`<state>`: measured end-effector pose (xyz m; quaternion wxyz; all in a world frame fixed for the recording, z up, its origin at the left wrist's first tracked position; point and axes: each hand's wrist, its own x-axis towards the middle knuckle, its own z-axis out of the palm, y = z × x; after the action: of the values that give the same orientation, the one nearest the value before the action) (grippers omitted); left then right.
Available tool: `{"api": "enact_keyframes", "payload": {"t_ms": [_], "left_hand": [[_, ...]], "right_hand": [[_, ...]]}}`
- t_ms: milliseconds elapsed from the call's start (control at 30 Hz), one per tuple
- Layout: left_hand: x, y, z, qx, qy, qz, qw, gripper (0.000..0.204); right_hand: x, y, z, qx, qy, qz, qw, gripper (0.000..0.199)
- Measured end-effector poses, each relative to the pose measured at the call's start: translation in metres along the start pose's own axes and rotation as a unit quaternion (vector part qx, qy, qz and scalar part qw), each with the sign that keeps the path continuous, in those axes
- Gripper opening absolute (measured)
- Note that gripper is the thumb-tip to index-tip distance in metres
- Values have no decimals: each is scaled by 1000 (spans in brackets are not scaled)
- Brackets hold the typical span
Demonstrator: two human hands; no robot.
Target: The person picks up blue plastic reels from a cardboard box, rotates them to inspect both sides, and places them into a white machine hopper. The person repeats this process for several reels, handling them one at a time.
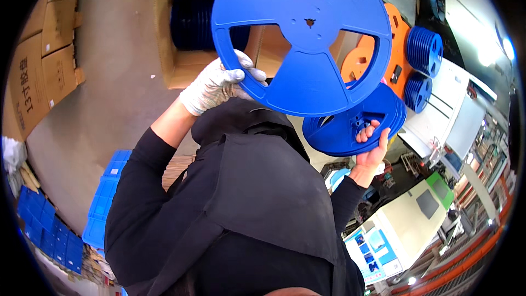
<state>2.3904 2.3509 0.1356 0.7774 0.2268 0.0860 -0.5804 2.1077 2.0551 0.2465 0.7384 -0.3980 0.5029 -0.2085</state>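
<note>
My gloved left hand (224, 79) grips the rim of a large blue plastic reel (309, 24), its fingers passing through one of the cut-out windows. The reel's flat face is turned up, with a small hole at its hub. Below it and to the right, my bare right hand (372, 145) holds a stack of blue reels (350, 126), fingers hooked into an opening of the nearest one. The upper reel overlaps part of this stack from view. Past the left hand, an open cardboard box (164, 27) contains more blue reels (192, 21) packed side by side.
Orange round-edged plates (402, 33) stand at the right, beside two stacks of blue reels (423, 52) on a white machine table (446, 85). Cardboard cartons (41, 82) line the left. Blue crates (107, 200) sit behind my left arm. A cream-coloured machine (408, 225) stands at lower right.
</note>
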Motion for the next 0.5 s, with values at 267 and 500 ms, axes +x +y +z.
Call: {"api": "enact_keyframes", "payload": {"t_ms": [267, 500], "left_hand": [[0, 5, 2, 44, 1, -3, 999, 26], [-1, 3, -5, 80, -16, 10, 997, 22]], "right_hand": [[10, 6, 0, 43, -49, 26, 998, 46], [12, 9, 17, 43, -70, 24, 996, 46]]}}
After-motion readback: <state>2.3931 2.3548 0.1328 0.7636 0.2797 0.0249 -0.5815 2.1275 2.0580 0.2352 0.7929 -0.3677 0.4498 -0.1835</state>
